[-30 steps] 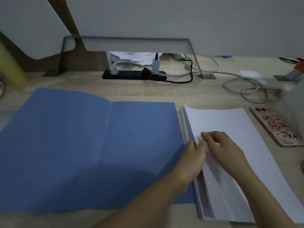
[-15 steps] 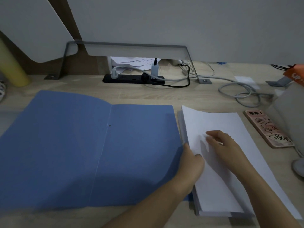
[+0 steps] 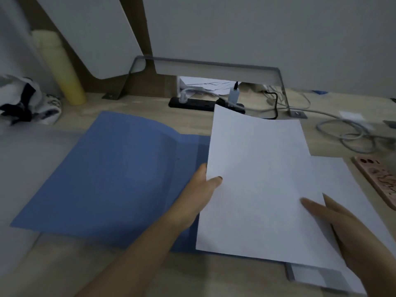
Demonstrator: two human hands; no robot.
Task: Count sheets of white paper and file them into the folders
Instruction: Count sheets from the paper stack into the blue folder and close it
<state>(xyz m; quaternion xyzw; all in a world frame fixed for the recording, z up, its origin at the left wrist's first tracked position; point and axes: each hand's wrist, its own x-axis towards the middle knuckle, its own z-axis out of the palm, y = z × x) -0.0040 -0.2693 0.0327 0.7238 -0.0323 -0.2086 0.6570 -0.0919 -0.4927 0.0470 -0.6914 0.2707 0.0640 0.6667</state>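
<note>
An open blue folder (image 3: 120, 174) lies flat on the desk at the left and centre. A white sheet of paper (image 3: 257, 179) is lifted off the paper stack (image 3: 353, 189) and hangs over the folder's right edge. My left hand (image 3: 199, 196) grips the sheet's left edge, thumb on top. My right hand (image 3: 342, 228) lies at the sheet's right edge, one finger on top of it and the others behind; whether it grips the sheet is unclear. The stack rests on the desk to the right of the folder, partly hidden by the sheet.
A phone in a pink case (image 3: 379, 179) lies right of the stack. A black power strip (image 3: 192, 102) with plugs and grey cables (image 3: 347, 131) sits at the back. A yellow roll (image 3: 60, 69) and crumpled cloth (image 3: 25, 99) stand at the far left.
The top sheet has been separated from the stack, lifted and carried left over the folder's edge. My left hand went from the stack's edge to gripping the sheet. The view shifted left.
</note>
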